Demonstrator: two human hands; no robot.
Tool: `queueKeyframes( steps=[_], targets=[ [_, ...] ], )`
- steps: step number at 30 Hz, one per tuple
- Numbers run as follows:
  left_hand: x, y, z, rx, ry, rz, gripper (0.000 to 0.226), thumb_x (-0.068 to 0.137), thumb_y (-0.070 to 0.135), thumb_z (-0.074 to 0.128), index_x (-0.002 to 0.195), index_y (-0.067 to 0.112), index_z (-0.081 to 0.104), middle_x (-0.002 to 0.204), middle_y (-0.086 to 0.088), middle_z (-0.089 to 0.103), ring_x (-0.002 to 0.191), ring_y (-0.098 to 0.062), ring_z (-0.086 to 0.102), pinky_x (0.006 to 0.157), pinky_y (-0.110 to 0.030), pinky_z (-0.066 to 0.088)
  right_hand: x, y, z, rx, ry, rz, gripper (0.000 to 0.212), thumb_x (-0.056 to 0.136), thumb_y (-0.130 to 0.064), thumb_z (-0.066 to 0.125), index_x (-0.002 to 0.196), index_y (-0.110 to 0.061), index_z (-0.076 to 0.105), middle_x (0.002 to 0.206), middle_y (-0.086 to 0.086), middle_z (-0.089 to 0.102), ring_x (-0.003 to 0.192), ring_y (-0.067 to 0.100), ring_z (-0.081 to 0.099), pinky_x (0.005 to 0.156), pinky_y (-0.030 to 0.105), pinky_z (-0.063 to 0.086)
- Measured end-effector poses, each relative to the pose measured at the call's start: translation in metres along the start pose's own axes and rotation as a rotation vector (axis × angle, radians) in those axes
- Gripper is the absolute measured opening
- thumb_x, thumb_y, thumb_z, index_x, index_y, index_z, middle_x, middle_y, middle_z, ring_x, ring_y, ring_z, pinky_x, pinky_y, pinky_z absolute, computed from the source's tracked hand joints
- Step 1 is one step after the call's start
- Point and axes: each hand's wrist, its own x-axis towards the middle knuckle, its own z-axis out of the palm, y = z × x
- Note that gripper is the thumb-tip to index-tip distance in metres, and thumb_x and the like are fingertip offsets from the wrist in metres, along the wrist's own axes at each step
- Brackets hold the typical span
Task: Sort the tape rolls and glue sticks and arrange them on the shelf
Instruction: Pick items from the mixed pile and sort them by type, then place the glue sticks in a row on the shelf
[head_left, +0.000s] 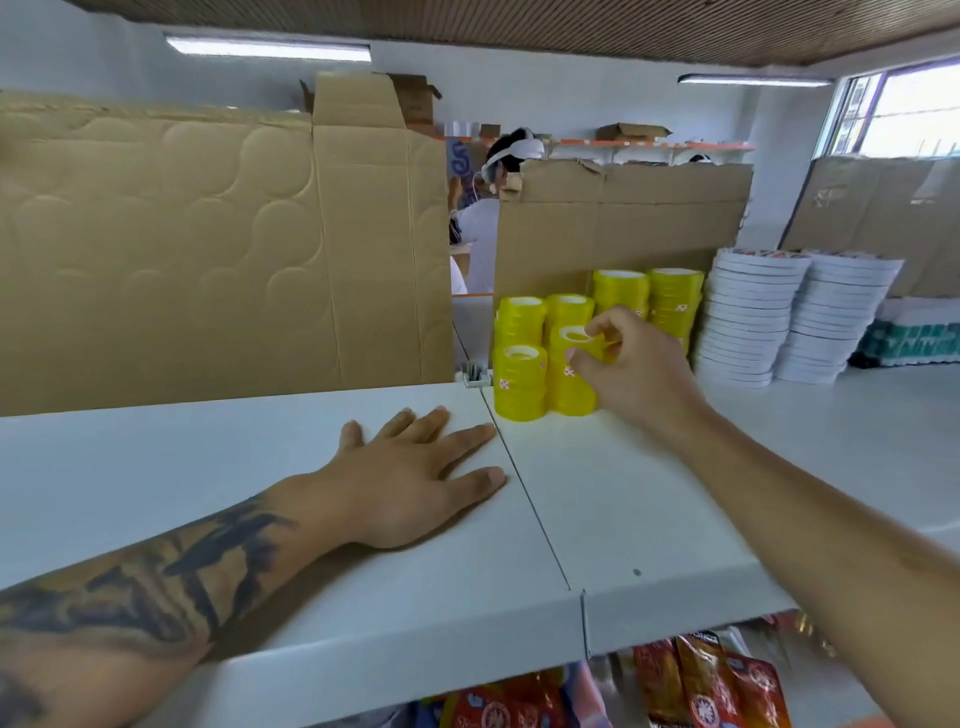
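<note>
A white shelf (649, 493) fills the lower half of the frame, made of two panels that meet at a thin seam running from the centre down toward the lower middle. The left hand (415, 478) lies flat on the left panel, palm down, its fingers (462, 436) straight and slightly spread, the tips reaching the seam. The forearm behind it carries dark tattoos.

Just right of the seam, in the middle of the frame, stand stacks of yellow tape rolls (519, 382), set close together in rows running back toward the cardboard. The right hand (634, 364) reaches in from the lower right, and its thumb and fingers pinch the top roll (576, 340) of the front stack. To the right of them, in the middle right of the frame, two tall stacks of white tape rolls (748, 317) stand side by side, and further right lies a low row of green-and-white packs (914, 340).

Big sheets of brown cardboard (208, 249) stand upright along the back of the shelf, filling the upper left and centre. Through a gap between them a person with a white headset (511, 153) is partly visible. Above are white walls, two strip lights (267, 49) and a window (904, 111) at the upper right. Below the shelf edge, at the bottom of the frame, red and orange packets (711, 680) show.
</note>
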Motion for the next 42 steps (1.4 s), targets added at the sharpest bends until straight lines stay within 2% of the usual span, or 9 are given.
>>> queueKeyframes(
  steps=[12,18,22,25,27,31,37,39,42],
  targets=[
    [0.0,0.004,-0.006,-0.018,-0.043,-0.026,0.074,0.081,0.087,0.01,0.151,0.066,-0.001,0.171,0.012,-0.006,0.158,-0.018,-0.008,0.122,-0.061,-0.004,0.0,0.003,0.004,-0.038,-0.03,0.018,0.035,0.089,-0.047,0.07,0.115,-0.026,0.06,0.1,-0.001,0.067,0.086,0.019,0.058,0.073,0.03,0.039],
    [0.001,0.004,-0.006,-0.015,-0.04,-0.032,0.07,0.086,0.086,0.015,0.152,0.065,0.001,0.171,0.012,-0.005,0.158,-0.019,-0.006,0.122,-0.062,-0.002,0.0,0.004,0.003,-0.034,-0.007,0.016,0.035,0.088,-0.049,0.07,0.114,-0.026,0.061,0.103,0.002,0.068,0.094,0.022,0.06,0.074,0.032,0.042],
    [0.001,0.005,-0.007,-0.009,-0.05,-0.027,0.071,0.086,0.086,0.014,0.152,0.064,0.0,0.171,0.011,-0.005,0.158,-0.019,-0.006,0.122,-0.062,-0.001,-0.001,0.005,0.003,-0.051,-0.032,0.023,0.035,0.088,-0.051,0.069,0.113,-0.027,0.06,0.103,0.003,0.069,0.088,0.021,0.062,0.076,0.033,0.047],
    [0.001,0.005,-0.008,-0.018,-0.053,-0.031,0.07,0.086,0.085,0.015,0.152,0.064,0.001,0.171,0.011,-0.005,0.158,-0.019,-0.007,0.122,-0.062,-0.002,-0.001,0.005,0.004,-0.065,-0.04,0.024,0.036,0.088,-0.05,0.069,0.115,-0.028,0.059,0.104,0.003,0.069,0.087,0.021,0.061,0.075,0.032,0.044],
    [0.001,0.006,-0.008,-0.025,-0.054,-0.033,0.07,0.087,0.085,0.016,0.152,0.065,0.002,0.171,0.012,-0.005,0.158,-0.019,-0.007,0.122,-0.062,-0.002,-0.002,0.005,0.004,-0.087,-0.05,0.016,0.039,0.088,-0.05,0.069,0.12,-0.029,0.058,0.109,0.003,0.068,0.093,0.023,0.06,0.077,0.032,0.043],
    [0.004,0.005,-0.009,-0.033,-0.056,-0.042,0.07,0.086,0.086,0.018,0.151,0.066,0.003,0.171,0.014,-0.004,0.158,-0.018,-0.006,0.123,-0.061,-0.002,0.0,0.001,0.001,-0.12,-0.025,-0.059,0.05,0.09,-0.049,0.066,0.135,-0.033,0.054,0.129,0.001,0.065,0.118,0.029,0.058,0.094,0.036,0.046],
    [0.006,0.008,-0.011,-0.026,-0.051,-0.043,0.072,0.087,0.086,0.021,0.154,0.062,0.008,0.171,0.013,0.003,0.158,-0.017,-0.002,0.123,-0.061,0.004,-0.006,0.0,-0.006,-0.22,0.063,-0.217,0.06,0.09,-0.056,0.056,0.142,-0.027,0.053,0.141,0.004,0.058,0.132,0.027,0.05,0.105,0.038,0.04],
    [-0.001,0.006,-0.012,-0.052,0.012,-0.014,0.073,0.088,0.085,0.027,0.155,0.058,0.016,0.17,0.011,0.011,0.158,-0.015,0.005,0.123,-0.06,0.009,-0.014,-0.004,-0.008,-0.252,0.038,-0.239,0.066,0.088,-0.06,0.049,0.144,-0.026,0.051,0.146,0.006,0.054,0.137,0.026,0.046,0.109,0.041,0.039],
    [-0.026,-0.004,-0.019,-0.056,0.201,0.018,0.07,0.092,0.08,0.037,0.155,0.049,0.03,0.166,0.008,0.027,0.153,-0.02,0.025,0.121,-0.054,0.022,-0.03,-0.025,-0.012,-0.294,0.022,-0.289,0.068,0.088,-0.062,0.045,0.148,-0.028,0.049,0.154,0.011,0.045,0.143,0.03,0.039,0.117,0.044,0.033]
  ],
)
